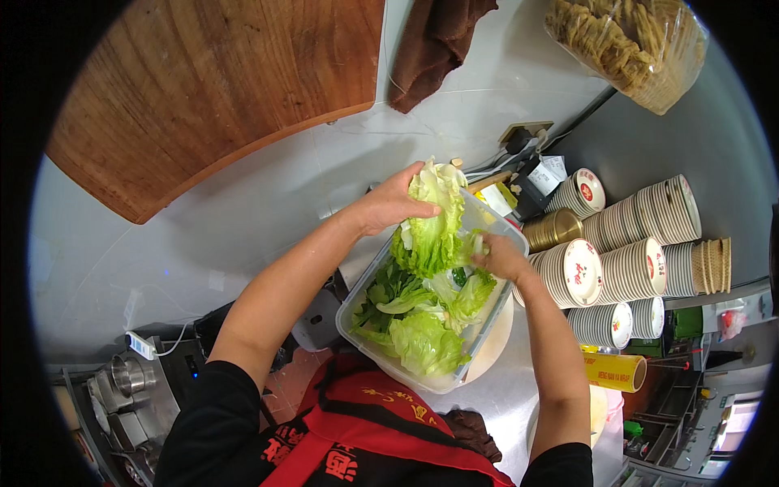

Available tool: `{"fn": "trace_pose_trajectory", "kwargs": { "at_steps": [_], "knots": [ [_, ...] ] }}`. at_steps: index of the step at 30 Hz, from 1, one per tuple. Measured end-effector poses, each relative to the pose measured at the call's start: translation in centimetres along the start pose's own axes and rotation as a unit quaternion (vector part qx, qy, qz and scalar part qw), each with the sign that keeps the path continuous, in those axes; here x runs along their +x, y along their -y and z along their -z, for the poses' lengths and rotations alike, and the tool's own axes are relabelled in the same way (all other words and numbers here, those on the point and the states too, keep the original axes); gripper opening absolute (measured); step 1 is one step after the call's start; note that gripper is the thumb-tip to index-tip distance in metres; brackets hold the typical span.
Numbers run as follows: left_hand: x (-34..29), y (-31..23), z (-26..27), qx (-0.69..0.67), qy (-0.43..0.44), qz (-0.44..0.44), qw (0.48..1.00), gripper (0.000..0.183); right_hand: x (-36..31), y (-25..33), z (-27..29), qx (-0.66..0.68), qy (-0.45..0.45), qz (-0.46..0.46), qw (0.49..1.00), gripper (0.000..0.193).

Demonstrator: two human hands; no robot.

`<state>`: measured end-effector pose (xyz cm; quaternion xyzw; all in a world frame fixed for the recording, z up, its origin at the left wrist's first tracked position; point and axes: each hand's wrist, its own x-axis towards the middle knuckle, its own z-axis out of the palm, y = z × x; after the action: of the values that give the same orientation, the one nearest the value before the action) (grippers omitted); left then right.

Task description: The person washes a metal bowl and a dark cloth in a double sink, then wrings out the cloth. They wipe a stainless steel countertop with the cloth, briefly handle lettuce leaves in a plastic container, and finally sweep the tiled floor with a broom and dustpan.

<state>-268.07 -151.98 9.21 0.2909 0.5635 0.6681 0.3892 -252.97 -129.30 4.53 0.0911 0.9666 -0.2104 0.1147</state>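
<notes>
My left hand point(395, 201) grips a bunch of pale green lettuce point(430, 231) from its left side, thumb across the front. The bunch hangs upright over the far part of a clear plastic container point(347, 312). My right hand point(501, 258), slightly blurred, has its fingers closed at the bunch's right edge, pinching a lettuce leaf point(471, 243). Loose lettuce leaves point(426, 345) fill the near part of the container. Darker green leaves point(377, 294) lie along its left side. The container's far end is partly hidden by the bunch.
Several stacks of bowls point(582, 273) stand at the right, beside a brass-coloured tin point(553, 230). A yellow roll point(614, 372) lies nearer. At the upper left is a large wooden board point(227, 89), with a brown cloth point(434, 53) beside it. A clear bag point(629, 49) sits at the upper right.
</notes>
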Motion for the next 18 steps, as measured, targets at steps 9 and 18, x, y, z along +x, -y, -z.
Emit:
{"fn": "trace_pose_trajectory", "kwargs": {
  "at_steps": [9,18],
  "knots": [
    [-0.2,-2.9,-1.3,0.199,-0.009,-0.058,0.978,0.071,0.4,1.1,3.1,0.027,-0.129,-0.011,0.991,0.042],
    [1.9,1.5,-4.7,0.383,0.071,-0.292,0.873,0.065,-3.0,0.3,-3.4,-0.261,0.189,0.045,0.946,0.057]
  ]
}}
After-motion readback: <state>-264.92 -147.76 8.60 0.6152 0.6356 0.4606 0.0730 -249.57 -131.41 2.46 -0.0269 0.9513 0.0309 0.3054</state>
